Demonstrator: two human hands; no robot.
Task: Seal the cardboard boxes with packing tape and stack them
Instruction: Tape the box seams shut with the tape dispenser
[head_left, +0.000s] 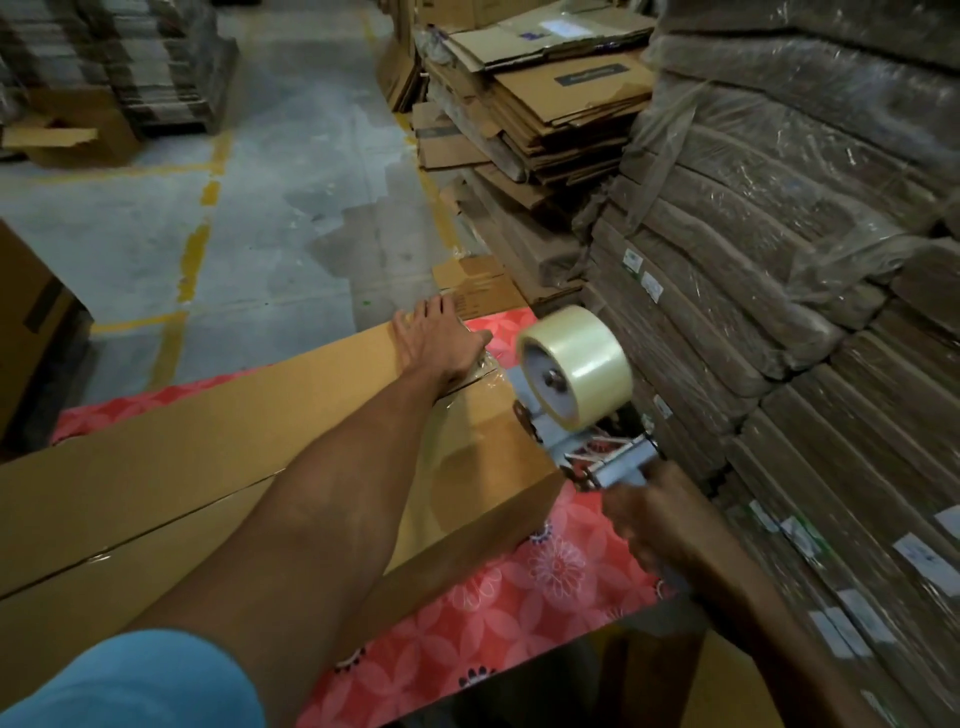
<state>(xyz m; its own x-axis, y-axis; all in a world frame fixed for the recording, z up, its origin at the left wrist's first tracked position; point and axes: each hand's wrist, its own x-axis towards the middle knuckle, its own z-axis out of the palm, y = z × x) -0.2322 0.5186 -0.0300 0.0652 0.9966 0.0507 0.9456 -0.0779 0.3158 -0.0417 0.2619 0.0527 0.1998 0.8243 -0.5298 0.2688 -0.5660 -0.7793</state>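
Since the long cardboard box (156, 499) lies flat across the centre and lower left of the frame on a red flowered sheet (519, 597), it is probably a light shell. It looks stiff at its edges, but apt to give along the centre seam and to slide on the sheet if pushed. The left hand (436, 340) presses on its far end, fingers (415, 317) straight and spread beside crinkled clear tape. Right of centre, the right hand (660, 519) has its fingers curled round the handle of the tape dispenser (587, 452), whose clear roll (582, 364) stands just off the box's end. For lifting, the two short ends seem the safest hold, not the seam. Wrapped bundles of flat cardboard (779, 260) fill the right side.
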